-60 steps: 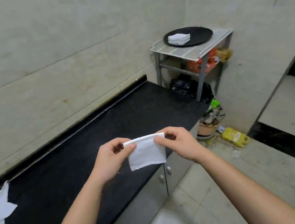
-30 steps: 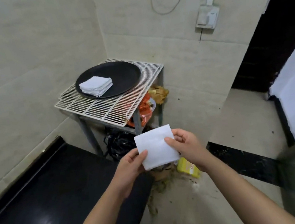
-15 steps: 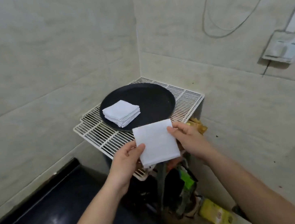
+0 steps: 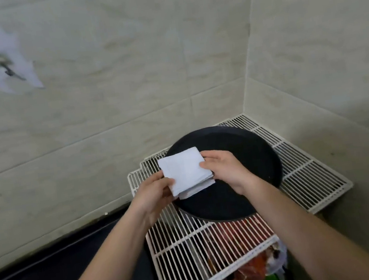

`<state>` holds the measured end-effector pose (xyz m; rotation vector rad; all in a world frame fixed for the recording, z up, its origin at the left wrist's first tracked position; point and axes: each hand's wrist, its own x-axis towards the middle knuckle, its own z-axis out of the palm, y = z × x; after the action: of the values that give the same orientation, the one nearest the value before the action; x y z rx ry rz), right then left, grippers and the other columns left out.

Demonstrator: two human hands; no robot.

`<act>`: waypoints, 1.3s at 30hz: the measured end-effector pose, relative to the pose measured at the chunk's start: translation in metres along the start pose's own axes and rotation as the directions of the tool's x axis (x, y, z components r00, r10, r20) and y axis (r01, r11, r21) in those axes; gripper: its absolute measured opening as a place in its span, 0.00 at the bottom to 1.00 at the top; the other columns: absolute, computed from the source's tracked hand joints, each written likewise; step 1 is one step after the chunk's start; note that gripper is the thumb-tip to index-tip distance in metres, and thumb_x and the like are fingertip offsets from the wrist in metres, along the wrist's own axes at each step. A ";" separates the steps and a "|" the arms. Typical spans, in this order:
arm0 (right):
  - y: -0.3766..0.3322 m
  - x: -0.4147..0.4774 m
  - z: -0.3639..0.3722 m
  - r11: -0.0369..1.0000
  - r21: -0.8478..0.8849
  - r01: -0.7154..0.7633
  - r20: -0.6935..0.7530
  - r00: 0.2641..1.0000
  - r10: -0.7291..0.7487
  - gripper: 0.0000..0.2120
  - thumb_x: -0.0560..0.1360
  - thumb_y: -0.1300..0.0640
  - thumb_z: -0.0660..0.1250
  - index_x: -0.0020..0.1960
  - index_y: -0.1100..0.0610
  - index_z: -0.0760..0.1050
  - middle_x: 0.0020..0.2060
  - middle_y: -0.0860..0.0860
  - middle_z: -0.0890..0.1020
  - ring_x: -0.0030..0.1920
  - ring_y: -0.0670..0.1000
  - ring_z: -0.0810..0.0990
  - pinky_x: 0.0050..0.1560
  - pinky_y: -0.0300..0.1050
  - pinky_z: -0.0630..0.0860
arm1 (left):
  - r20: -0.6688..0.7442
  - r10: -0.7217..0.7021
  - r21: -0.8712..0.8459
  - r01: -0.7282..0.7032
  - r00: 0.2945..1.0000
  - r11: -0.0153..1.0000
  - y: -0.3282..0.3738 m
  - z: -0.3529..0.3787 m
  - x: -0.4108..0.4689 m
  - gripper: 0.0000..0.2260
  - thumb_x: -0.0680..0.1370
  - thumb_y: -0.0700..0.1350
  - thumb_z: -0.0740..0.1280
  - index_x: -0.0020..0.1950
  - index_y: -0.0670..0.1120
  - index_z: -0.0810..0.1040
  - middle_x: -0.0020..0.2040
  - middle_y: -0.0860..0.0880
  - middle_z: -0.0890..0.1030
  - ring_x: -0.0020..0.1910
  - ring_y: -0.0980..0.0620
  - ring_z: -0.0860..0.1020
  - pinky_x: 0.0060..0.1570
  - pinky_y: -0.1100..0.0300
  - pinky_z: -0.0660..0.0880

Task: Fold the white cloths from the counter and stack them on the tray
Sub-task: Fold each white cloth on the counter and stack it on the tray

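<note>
The left hand [image 4: 154,192] and right hand [image 4: 226,169] pinch a folded white cloth [image 4: 183,169] in their fingers [image 4: 211,153], over the cloth stack [image 4: 200,188] on the black tray [image 4: 252,154].

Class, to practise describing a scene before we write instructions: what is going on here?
A person is adding a folded white cloth to the stack of cloths on the round black tray. The left hand grips the cloth's near-left corner and the right hand pinches its right edge. The cloth sits on or just above the stack and has not been let go. The tray rests on a white wire rack in the corner.
</note>
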<state>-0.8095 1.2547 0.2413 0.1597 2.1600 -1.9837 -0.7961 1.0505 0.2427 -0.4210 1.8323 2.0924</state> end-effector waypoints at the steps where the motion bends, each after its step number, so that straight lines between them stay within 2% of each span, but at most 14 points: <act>1: -0.001 0.010 -0.001 1.000 -0.012 -0.008 0.002 1.000 0.008 0.19 0.78 0.63 0.67 0.69 0.57 0.75 0.57 0.51 0.84 0.56 0.50 0.83 0.61 0.51 0.79 | -0.023 -0.006 -0.003 0.006 1.000 1.000 0.001 0.001 0.007 0.15 0.78 0.32 0.63 0.62 0.41 0.78 0.52 0.42 0.85 0.44 0.47 0.83 0.41 0.55 0.80; 5: 0.003 0.038 -0.004 0.997 -0.060 -0.048 0.020 0.999 0.049 0.21 0.77 0.62 0.68 0.70 0.58 0.74 0.60 0.52 0.82 0.58 0.50 0.82 0.61 0.50 0.79 | -0.226 0.010 0.002 -0.009 0.974 1.000 -0.004 0.002 0.024 0.17 0.76 0.32 0.68 0.63 0.40 0.72 0.50 0.38 0.83 0.42 0.45 0.83 0.35 0.57 0.79; 8: 0.010 0.044 -0.008 0.996 -0.062 -0.058 0.052 0.997 0.062 0.14 0.78 0.64 0.67 0.60 0.52 0.80 0.52 0.48 0.85 0.52 0.47 0.83 0.52 0.44 0.80 | -0.277 0.036 0.063 -0.019 0.960 0.998 -0.011 0.003 0.027 0.16 0.75 0.34 0.71 0.61 0.40 0.73 0.51 0.38 0.83 0.42 0.45 0.82 0.38 0.56 0.78; 11: 0.012 0.044 -0.012 0.997 -0.054 -0.046 0.052 0.997 0.049 0.13 0.78 0.64 0.67 0.52 0.45 0.78 0.46 0.43 0.84 0.47 0.42 0.83 0.45 0.37 0.78 | -0.293 0.101 0.143 -0.061 0.951 0.988 -0.018 0.002 0.029 0.13 0.75 0.37 0.72 0.59 0.41 0.76 0.50 0.40 0.84 0.42 0.46 0.82 0.40 0.56 0.78; 15: 0.020 0.045 -0.015 0.991 -0.134 0.004 0.004 1.000 -0.003 0.15 0.76 0.63 0.69 0.62 0.53 0.79 0.53 0.47 0.83 0.53 0.44 0.82 0.51 0.39 0.77 | -0.263 0.204 0.243 -0.140 0.943 0.960 -0.023 0.007 0.025 0.08 0.77 0.40 0.71 0.56 0.45 0.79 0.46 0.46 0.84 0.42 0.50 0.81 0.38 0.61 0.76; 18: 0.028 0.043 -0.016 0.964 -0.261 0.048 -0.031 0.998 -0.059 0.17 0.76 0.61 0.70 0.65 0.54 0.78 0.53 0.46 0.82 0.55 0.45 0.81 0.59 0.43 0.78 | -0.277 0.259 0.320 -0.165 0.925 0.933 -0.034 0.011 0.025 0.06 0.76 0.40 0.72 0.52 0.46 0.80 0.42 0.46 0.83 0.40 0.52 0.80 0.38 0.62 0.76; 23: 0.037 0.038 -0.012 0.923 -0.374 0.089 -0.046 0.992 -0.114 0.17 0.78 0.59 0.69 0.67 0.54 0.77 0.60 0.49 0.82 0.57 0.44 0.79 0.64 0.44 0.76 | -0.280 0.239 0.313 -0.147 0.930 0.938 -0.045 0.011 0.024 0.12 0.76 0.44 0.73 0.58 0.44 0.80 0.45 0.43 0.85 0.38 0.54 0.80 0.37 0.64 0.75; 26: 0.034 0.034 -0.013 0.877 -0.462 0.131 -0.088 0.977 -0.192 0.19 0.80 0.54 0.67 0.70 0.54 0.74 0.64 0.49 0.79 0.59 0.45 0.77 0.61 0.40 0.73 | -0.276 0.276 0.311 -0.186 0.921 0.932 -0.042 0.007 0.016 0.14 0.77 0.47 0.72 0.61 0.45 0.79 0.47 0.45 0.83 0.43 0.53 0.80 0.42 0.60 0.77; 28: 0.025 0.029 -0.011 0.847 -0.501 0.174 -0.137 0.951 -0.277 0.19 0.81 0.52 0.64 0.71 0.53 0.73 0.66 0.49 0.77 0.62 0.47 0.76 0.62 0.42 0.72 | -0.310 0.350 0.354 -0.234 0.884 0.906 -0.037 -0.004 0.004 0.14 0.79 0.50 0.69 0.62 0.48 0.79 0.51 0.49 0.82 0.50 0.52 0.80 0.52 0.53 0.78; 30: 0.012 0.024 -0.004 0.811 -0.532 0.243 -0.159 0.912 -0.378 0.20 0.82 0.50 0.61 0.72 0.52 0.71 0.69 0.49 0.74 0.67 0.49 0.73 0.68 0.49 0.72 | -0.335 0.470 0.461 -0.293 0.817 0.838 -0.033 -0.021 -0.012 0.17 0.80 0.54 0.65 0.66 0.49 0.76 0.58 0.50 0.80 0.57 0.53 0.78 0.61 0.48 0.76; 32: 0.000 0.018 0.013 0.740 -0.593 0.318 -0.115 0.876 -0.468 0.23 0.83 0.47 0.59 0.76 0.52 0.66 0.74 0.50 0.69 0.74 0.50 0.66 0.75 0.51 0.64 | -0.340 0.627 0.692 -0.266 0.701 0.672 -0.029 -0.044 -0.035 0.25 0.81 0.60 0.59 0.73 0.48 0.70 0.69 0.45 0.73 0.68 0.48 0.72 0.68 0.44 0.71; 35: -0.014 0.007 0.059 0.528 -0.723 0.445 0.078 0.812 -0.578 0.30 0.83 0.39 0.53 0.81 0.51 0.54 0.81 0.53 0.53 0.80 0.53 0.50 0.79 0.53 0.50 | -0.319 0.785 0.938 0.060 0.532 0.341 -0.029 -0.090 -0.079 0.32 0.79 0.66 0.52 0.80 0.53 0.55 0.81 0.41 0.50 0.79 0.41 0.49 0.74 0.40 0.52; 37: -0.014 -0.002 0.103 0.368 -0.744 0.558 0.237 0.735 -0.635 0.33 0.82 0.35 0.49 0.82 0.50 0.49 0.81 0.55 0.46 0.81 0.55 0.43 0.79 0.55 0.44 | -0.347 0.806 0.935 0.239 0.480 0.260 -0.035 -0.126 -0.114 0.36 0.77 0.70 0.51 0.81 0.55 0.51 0.81 0.40 0.42 0.79 0.39 0.42 0.73 0.35 0.47; 39: -0.010 -0.015 0.150 0.251 -0.711 0.657 0.368 0.652 -0.663 0.35 0.80 0.34 0.48 0.82 0.50 0.50 0.81 0.57 0.45 0.81 0.58 0.43 0.79 0.59 0.45 | -0.417 0.784 0.888 0.391 0.460 0.243 -0.051 -0.164 -0.149 0.38 0.75 0.72 0.50 0.81 0.55 0.52 0.81 0.40 0.41 0.79 0.38 0.41 0.72 0.32 0.47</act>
<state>-0.7854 1.1050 0.2431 -1.0877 3.2084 -0.8767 -0.6384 0.8867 0.2394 -0.9522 3.5126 0.0822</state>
